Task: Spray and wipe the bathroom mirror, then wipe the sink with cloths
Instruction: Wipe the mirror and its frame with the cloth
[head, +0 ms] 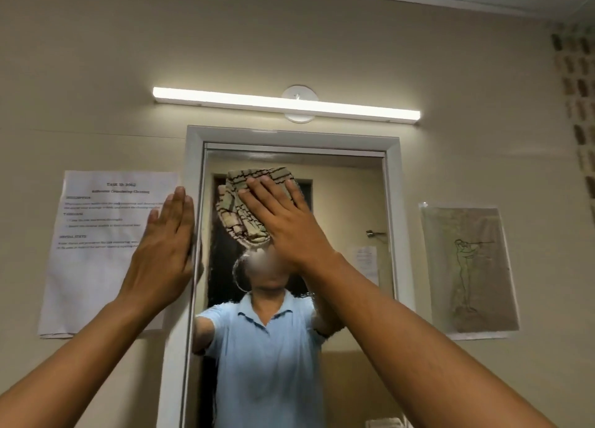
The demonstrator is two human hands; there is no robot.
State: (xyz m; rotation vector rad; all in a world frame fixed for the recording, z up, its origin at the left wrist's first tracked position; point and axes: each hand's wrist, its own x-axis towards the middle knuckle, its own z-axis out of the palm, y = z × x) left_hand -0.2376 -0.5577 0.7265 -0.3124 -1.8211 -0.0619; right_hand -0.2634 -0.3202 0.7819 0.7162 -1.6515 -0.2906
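A tall mirror (347, 208) in a white frame (289, 136) hangs on the beige wall straight ahead. My right hand (283, 221) presses a beige cloth with dark wavy stripes (240, 216) flat against the upper part of the glass, fingers straight. My left hand (167, 244) rests flat on the frame's left edge and the wall beside it, fingers straight and together. The glass reflects a person in a light blue shirt. The sink and any spray bottle are out of view.
A lit tube lamp (286, 103) runs above the mirror. A printed paper sheet (99, 253) is taped to the wall on the left. A sketch in a plastic sleeve (468, 271) hangs on the right. Patterned vent blocks (576, 105) fill the far right wall.
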